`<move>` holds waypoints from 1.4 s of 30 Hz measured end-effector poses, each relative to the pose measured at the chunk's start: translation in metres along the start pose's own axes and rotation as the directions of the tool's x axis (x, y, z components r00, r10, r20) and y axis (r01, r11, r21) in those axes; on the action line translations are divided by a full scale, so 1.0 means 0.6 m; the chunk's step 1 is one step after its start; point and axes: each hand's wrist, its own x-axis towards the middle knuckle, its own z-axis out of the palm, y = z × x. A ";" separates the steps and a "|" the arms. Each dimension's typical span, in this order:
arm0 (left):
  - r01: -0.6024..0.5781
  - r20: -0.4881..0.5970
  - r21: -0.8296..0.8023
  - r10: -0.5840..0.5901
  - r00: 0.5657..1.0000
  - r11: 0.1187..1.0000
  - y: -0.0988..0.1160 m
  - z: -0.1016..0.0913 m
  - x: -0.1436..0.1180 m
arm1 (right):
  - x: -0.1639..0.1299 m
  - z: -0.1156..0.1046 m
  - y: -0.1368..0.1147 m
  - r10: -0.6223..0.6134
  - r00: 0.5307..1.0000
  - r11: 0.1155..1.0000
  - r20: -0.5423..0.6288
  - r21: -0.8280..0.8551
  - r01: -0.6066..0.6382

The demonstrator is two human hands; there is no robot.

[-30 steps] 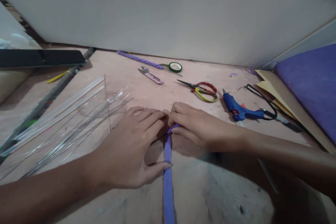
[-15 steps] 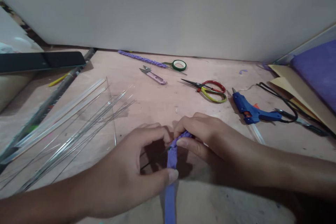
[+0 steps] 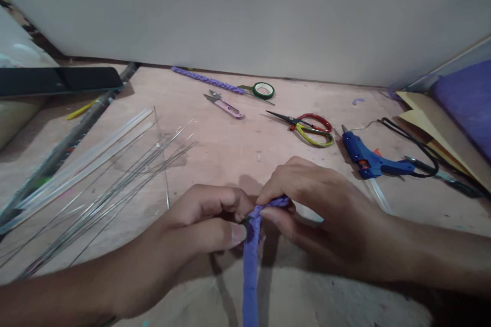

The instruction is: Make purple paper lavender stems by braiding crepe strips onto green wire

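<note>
Right hand [image 3: 328, 202]: thumb and forefinger pinched on twisted end of purple strip [image 3: 250, 273]. Left hand [image 3: 195, 227]: fingers curled, thumb beside the bend; cannot tell its hold. Strip runs from between hands toward wearer. Scissors [image 3: 295, 123] beyond.

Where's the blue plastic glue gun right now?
In the head view, the blue plastic glue gun lies on the right, beyond the right hand and just right of the red-and-yellow-handled scissors.

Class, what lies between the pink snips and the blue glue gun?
The scissors lie between the snips and the glue gun, as the head view shows.
</note>
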 end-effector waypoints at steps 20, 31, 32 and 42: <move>-0.002 -0.062 -0.015 0.001 0.998 1.000 -0.007 0.004 0.008 | 0.002 -0.003 0.012 -0.120 0.992 0.992 0.022 0.047 0.119; 0.009 -0.051 0.038 -0.007 0.999 0.999 -0.001 0.002 0.010 | 0.002 -0.011 0.012 -0.148 0.989 0.989 0.015 0.005 0.148; 0.009 -0.048 0.048 -0.007 0.999 0.999 0.000 0.001 0.011 | 0.002 -0.012 0.010 -0.147 0.989 0.989 0.018 -0.010 0.147; -0.032 -0.033 0.018 0.032 0.999 0.999 -0.013 0.003 0.012 | 0.003 -0.008 0.010 -0.142 0.990 0.987 0.025 0.080 0.139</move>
